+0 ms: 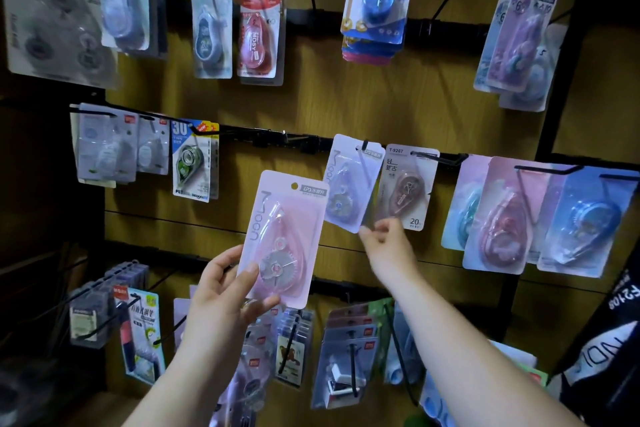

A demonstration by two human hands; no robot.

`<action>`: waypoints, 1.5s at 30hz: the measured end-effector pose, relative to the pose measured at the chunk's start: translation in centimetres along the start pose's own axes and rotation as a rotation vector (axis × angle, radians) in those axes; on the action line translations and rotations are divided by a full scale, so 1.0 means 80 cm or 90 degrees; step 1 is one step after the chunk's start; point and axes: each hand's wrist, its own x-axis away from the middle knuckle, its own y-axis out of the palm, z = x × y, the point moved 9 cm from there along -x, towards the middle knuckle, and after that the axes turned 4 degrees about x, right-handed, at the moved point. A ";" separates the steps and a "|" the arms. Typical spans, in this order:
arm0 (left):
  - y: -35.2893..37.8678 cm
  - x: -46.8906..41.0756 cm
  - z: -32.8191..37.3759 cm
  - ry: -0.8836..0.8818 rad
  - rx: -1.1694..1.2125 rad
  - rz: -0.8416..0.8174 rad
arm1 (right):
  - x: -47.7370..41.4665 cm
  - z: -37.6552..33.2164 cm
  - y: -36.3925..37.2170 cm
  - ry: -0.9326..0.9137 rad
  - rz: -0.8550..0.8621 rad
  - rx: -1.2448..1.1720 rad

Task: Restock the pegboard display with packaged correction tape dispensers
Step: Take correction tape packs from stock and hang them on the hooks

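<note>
My left hand (225, 291) grips a pink packaged correction tape dispenser (284, 236) by its lower edge and holds it upright in front of the wooden display board (304, 107). Its hang hole is free of any hook. My right hand (384, 246) pinches the bottom corner of a lilac packaged dispenser (349, 184), which hangs on a black hook (364, 145) of the middle rail. Right beside it hangs a brown dispenser pack (405, 187).
Black hooks on three rails carry many other packs: red and blue ones (259, 38) above, pink and blue ones (540, 218) at the right, several small packs (339, 350) below. A black metal frame post (568, 55) stands at the right, with a dark bag (609, 350) under it.
</note>
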 end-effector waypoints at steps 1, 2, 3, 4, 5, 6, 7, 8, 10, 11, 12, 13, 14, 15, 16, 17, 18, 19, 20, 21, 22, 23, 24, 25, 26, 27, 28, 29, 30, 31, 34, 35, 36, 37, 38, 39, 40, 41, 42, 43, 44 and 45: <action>0.006 0.001 0.001 0.000 0.005 -0.009 | 0.013 0.004 0.005 -0.006 -0.006 0.003; 0.013 0.004 0.001 -0.002 0.010 -0.018 | 0.026 0.004 0.010 -0.012 -0.014 -0.018; 0.019 0.006 0.002 -0.004 0.011 -0.026 | 0.039 0.002 0.015 -0.019 -0.031 -0.062; 0.026 0.008 0.003 -0.005 0.013 -0.032 | 0.052 -0.004 0.020 -0.023 -0.061 -0.126; 0.031 0.010 0.003 -0.005 0.015 -0.036 | 0.063 -0.013 0.023 -0.027 -0.094 -0.194; 0.036 0.012 0.004 -0.004 0.015 -0.040 | 0.070 -0.023 0.021 -0.041 -0.121 -0.255; 0.041 0.013 0.005 0.000 0.012 -0.044 | 0.076 -0.036 0.017 -0.066 -0.148 -0.295; 0.046 0.015 0.006 0.004 0.007 -0.050 | 0.080 -0.049 0.012 -0.101 -0.174 -0.319; 0.055 0.018 0.007 0.011 -0.001 -0.069 | 0.087 -0.072 0.004 -0.166 -0.216 -0.318; 0.061 0.020 0.007 0.016 -0.010 -0.083 | 0.088 -0.078 0.000 -0.193 -0.212 -0.290; 0.068 0.022 0.009 0.024 -0.024 -0.096 | 0.087 -0.081 -0.005 -0.213 -0.190 -0.262; 0.074 0.023 0.010 0.034 -0.040 -0.108 | 0.086 -0.083 -0.013 -0.226 -0.160 -0.247; 0.080 0.025 0.012 0.045 -0.057 -0.118 | 0.086 -0.086 -0.021 -0.239 -0.135 -0.249; 0.085 0.027 0.014 0.055 -0.073 -0.128 | 0.086 -0.088 -0.027 -0.252 -0.118 -0.250; 0.091 0.027 0.015 0.063 -0.087 -0.137 | 0.086 -0.090 -0.033 -0.265 -0.103 -0.249; 0.097 0.027 0.016 0.066 -0.099 -0.146 | 0.086 -0.093 -0.039 -0.274 -0.089 -0.251; 0.103 0.026 0.018 0.067 -0.109 -0.154 | 0.085 -0.095 -0.044 -0.278 -0.078 -0.260; 0.109 0.023 0.019 0.068 -0.118 -0.160 | 0.082 -0.098 -0.048 -0.278 -0.070 -0.271; 0.114 0.020 0.021 0.069 -0.128 -0.163 | 0.079 -0.098 -0.051 -0.273 -0.062 -0.280; 0.118 0.017 0.022 0.070 -0.138 -0.165 | 0.074 -0.098 -0.053 -0.264 -0.056 -0.287; 0.121 0.014 0.023 0.070 -0.147 -0.167 | 0.071 -0.098 -0.054 -0.254 -0.052 -0.286; 0.123 0.012 0.023 0.071 -0.156 -0.167 | 0.069 -0.097 -0.055 -0.245 -0.052 -0.277; 0.124 0.011 0.022 0.072 -0.165 -0.166 | 0.068 -0.096 -0.054 -0.240 -0.057 -0.268; 0.123 0.011 0.021 0.074 -0.175 -0.164 | 0.067 -0.095 -0.053 -0.237 -0.064 -0.261; 0.121 0.011 0.020 0.077 -0.186 -0.161 | 0.067 -0.094 -0.052 -0.236 -0.069 -0.256; 0.119 0.011 0.019 0.081 -0.198 -0.159 | 0.067 -0.094 -0.051 -0.239 -0.072 -0.250; 0.118 0.011 0.019 0.084 -0.210 -0.157 | 0.067 -0.095 -0.050 -0.242 -0.071 -0.243; 0.117 0.011 0.019 0.086 -0.217 -0.155 | 0.066 -0.095 -0.049 -0.246 -0.071 -0.236; 0.117 0.011 0.019 0.088 -0.219 -0.152 | 0.065 -0.096 -0.047 -0.248 -0.073 -0.231; 0.117 0.010 0.020 0.089 -0.219 -0.149 | 0.063 -0.096 -0.046 -0.248 -0.078 -0.229; 0.117 0.008 0.017 0.080 -0.209 -0.146 | 0.056 -0.094 -0.040 -0.230 -0.103 -0.240; 0.117 0.007 0.015 0.077 -0.210 -0.148 | 0.054 -0.091 -0.038 -0.223 -0.109 -0.240; 0.117 0.006 0.013 0.074 -0.215 -0.150 | 0.051 -0.089 -0.037 -0.217 -0.109 -0.238; 0.118 0.004 0.009 0.071 -0.220 -0.152 | 0.049 -0.086 -0.038 -0.214 -0.104 -0.233; 0.118 0.001 0.005 0.066 -0.227 -0.152 | 0.047 -0.084 -0.038 -0.208 -0.097 -0.225; 0.118 -0.003 0.000 0.060 -0.236 -0.151 | 0.045 -0.080 -0.036 -0.201 -0.092 -0.212; 0.118 -0.008 -0.005 0.054 -0.247 -0.150 | 0.042 -0.078 -0.035 -0.194 -0.087 -0.198; 0.118 -0.014 -0.011 0.048 -0.256 -0.149 | 0.038 -0.076 -0.034 -0.187 -0.079 -0.183; 0.119 -0.021 -0.016 0.043 -0.260 -0.148 | 0.032 -0.074 -0.034 -0.182 -0.068 -0.170; 0.120 -0.028 -0.021 0.039 -0.260 -0.146 | 0.025 -0.073 -0.033 -0.179 -0.055 -0.159; 0.121 -0.036 -0.024 0.036 -0.263 -0.143 | 0.018 -0.071 -0.032 -0.175 -0.043 -0.152; 0.123 -0.043 -0.027 0.036 -0.267 -0.141 | 0.010 -0.070 -0.030 -0.169 -0.034 -0.145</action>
